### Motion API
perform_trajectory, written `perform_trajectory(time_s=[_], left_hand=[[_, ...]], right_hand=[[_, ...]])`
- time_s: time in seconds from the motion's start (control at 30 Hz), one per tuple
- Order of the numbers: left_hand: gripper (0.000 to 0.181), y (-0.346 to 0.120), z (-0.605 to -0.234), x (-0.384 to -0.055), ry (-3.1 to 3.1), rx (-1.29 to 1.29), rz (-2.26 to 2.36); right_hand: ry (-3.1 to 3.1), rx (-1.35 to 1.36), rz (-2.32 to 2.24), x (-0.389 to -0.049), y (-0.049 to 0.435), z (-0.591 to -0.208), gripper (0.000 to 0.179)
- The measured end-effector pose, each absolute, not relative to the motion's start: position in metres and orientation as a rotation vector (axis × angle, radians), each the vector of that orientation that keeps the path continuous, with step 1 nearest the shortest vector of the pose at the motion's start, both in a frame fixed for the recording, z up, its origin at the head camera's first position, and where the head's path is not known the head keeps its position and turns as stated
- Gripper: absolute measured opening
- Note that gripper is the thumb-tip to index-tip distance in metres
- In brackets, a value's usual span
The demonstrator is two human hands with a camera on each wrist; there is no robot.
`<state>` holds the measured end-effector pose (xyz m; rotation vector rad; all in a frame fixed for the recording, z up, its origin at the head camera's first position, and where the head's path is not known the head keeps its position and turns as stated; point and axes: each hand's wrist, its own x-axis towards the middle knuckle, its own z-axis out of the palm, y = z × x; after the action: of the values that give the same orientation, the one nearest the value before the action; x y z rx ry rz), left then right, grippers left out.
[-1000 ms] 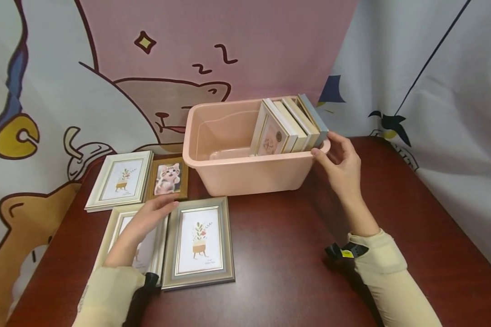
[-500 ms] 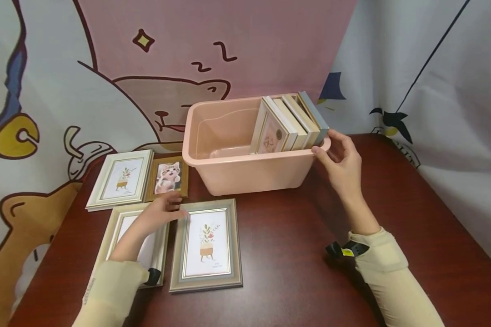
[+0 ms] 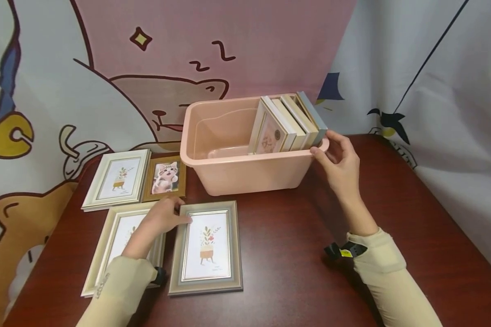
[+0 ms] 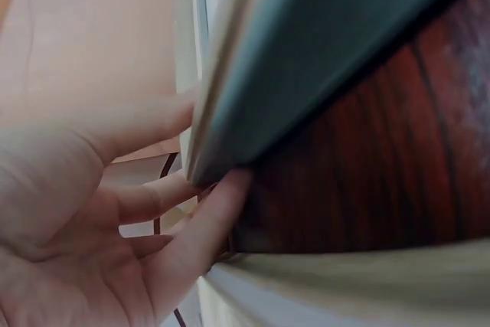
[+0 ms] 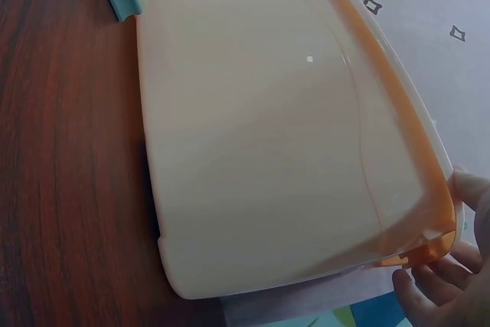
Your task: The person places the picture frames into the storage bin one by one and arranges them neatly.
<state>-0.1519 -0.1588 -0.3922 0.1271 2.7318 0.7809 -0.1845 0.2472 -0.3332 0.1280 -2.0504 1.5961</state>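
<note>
My left hand pinches the upper left edge of a silver-grey picture frame, which lies face up on the table. In the left wrist view the thumb lies on the front edge of that frame, and fingertips reach its side near the tabletop. Just left of it, partly under my forearm, lies a cream picture frame. My right hand grips the right rim corner of a pink plastic bin, thumb outside. Several frames stand leaning at the bin's right end.
A stack of white frames and a brown frame with a kitten picture lie left of the bin. Dark red-brown tabletop shows in front of the bin. A cartoon-printed cloth hangs behind the table.
The silver-grey frame has slid right, away from the cream frame, leaving a gap. My left hand shifts slightly right and curls its fingers at the frame's edge. The right hand keeps its hold.
</note>
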Motion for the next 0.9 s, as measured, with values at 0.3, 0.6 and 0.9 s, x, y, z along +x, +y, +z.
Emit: perform_trajectory(time_s=[0.3, 0.6, 0.9], left_hand=[[0.036, -0.157, -0.392, -0.150, 2.675, -0.019, 1.025], [0.033, -0.163, -0.374, -0.138, 2.767, -0.023, 1.161], [0.031, -0.162, -0.341, -0.120, 2.911, -0.016, 1.304]], right_hand=[[-2.043, 0.121, 1.610, -0.184, 0.247, -0.332, 0.052], [-2.065, 0.120, 1.587, -0.184, 0.247, -0.332, 0.052], [-2.071, 0.117, 1.594, -0.183, 0.247, -0.331, 0.052]])
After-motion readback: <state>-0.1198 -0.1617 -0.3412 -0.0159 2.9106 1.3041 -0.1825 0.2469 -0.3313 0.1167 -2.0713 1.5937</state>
